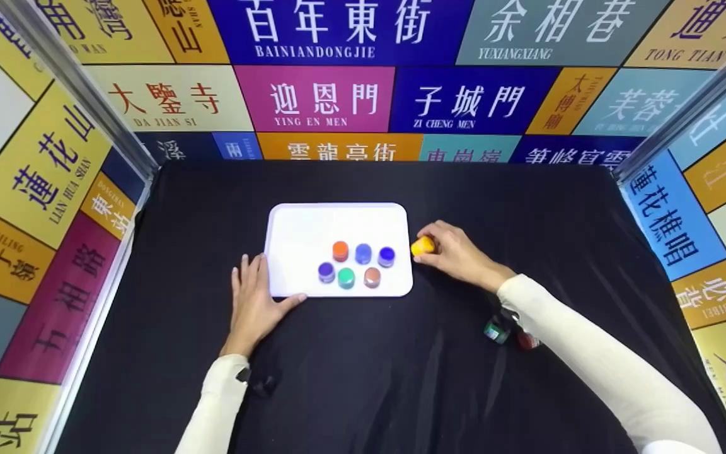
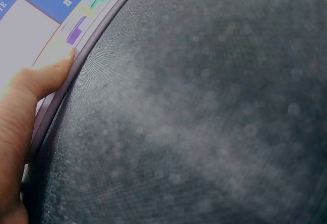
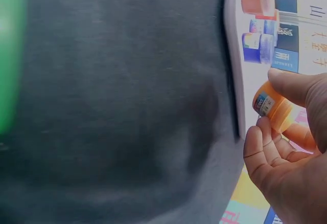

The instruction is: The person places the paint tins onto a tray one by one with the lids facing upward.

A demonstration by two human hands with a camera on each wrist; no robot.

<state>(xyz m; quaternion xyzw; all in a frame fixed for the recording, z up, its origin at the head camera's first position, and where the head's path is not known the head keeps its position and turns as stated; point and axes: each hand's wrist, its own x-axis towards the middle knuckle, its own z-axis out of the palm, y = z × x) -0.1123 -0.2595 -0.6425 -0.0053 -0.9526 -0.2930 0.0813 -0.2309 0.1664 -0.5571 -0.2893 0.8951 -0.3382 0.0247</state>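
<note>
My right hand (image 1: pixel 454 252) pinches a small yellow-orange paint jar (image 1: pixel 423 246) between thumb and fingers, just at the right edge of a white tray (image 1: pixel 300 233). In the right wrist view, that jar (image 3: pixel 266 101) is tilted and shows a label. My left hand (image 1: pixel 254 306) rests at the tray's near left corner, its fingers along the left side and its thumb on the front rim. Several paint jars stand in the tray: orange-red (image 1: pixel 340 251), blue (image 1: pixel 363 253), dark blue (image 1: pixel 386 256), purple (image 1: pixel 326 272), green (image 1: pixel 346 278) and brown (image 1: pixel 372 277).
A dark green jar (image 1: pixel 496 331) and a red jar (image 1: pixel 528 340) are on the black cloth (image 1: pixel 363 366) near the right forearm, which partly hides the red one. Panels with printed place names (image 1: pixel 319 98) border the table at the back and sides.
</note>
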